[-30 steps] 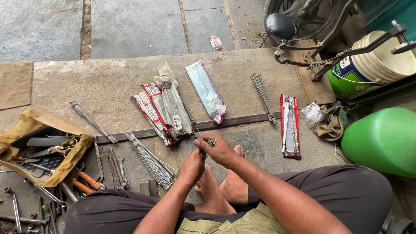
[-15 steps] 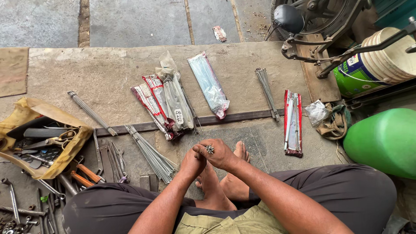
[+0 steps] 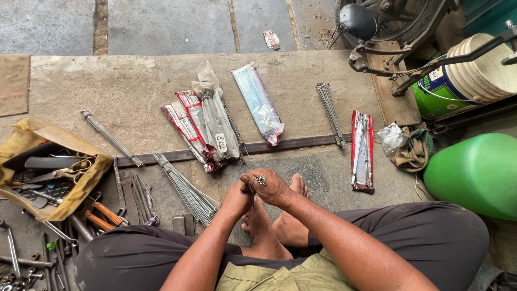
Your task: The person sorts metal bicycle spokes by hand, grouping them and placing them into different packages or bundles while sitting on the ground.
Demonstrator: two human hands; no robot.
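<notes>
Right now the two hands meet just above the person's crossed bare feet (image 3: 269, 226), low in the middle of the head view: the left hand (image 3: 237, 198) is curled shut with its fingers pressed against the right hand (image 3: 272, 187), which is also closed and wears a ring with a dark star-shaped top; whatever they pinch between them is too small or too hidden to tell. Just left of the hands, on the stone floor (image 3: 134, 91), a loose bundle of thin metal spokes (image 3: 186, 188) lies slanted, its near end close to the left knee. Beyond the hands a long flat metal bar (image 3: 301, 143) runs across the floor, and on it and behind it lie several plastic packets of spokes: red-and-white printed packets (image 3: 186, 126), a clear packet with a small white label (image 3: 218, 126) and a pale bluish packet (image 3: 258, 102). Further right a bare bunch of spokes (image 3: 331, 113) lies apart, and beside it a red-edged packet (image 3: 362, 151). At the left edge an open yellow cloth bag (image 3: 37, 167) holds scissors and dark tools, with pliers with orange handles (image 3: 105, 215) just beside it. At the right stand a green plastic drum (image 3: 476, 172) and a white bucket (image 3: 468, 75)
</notes>
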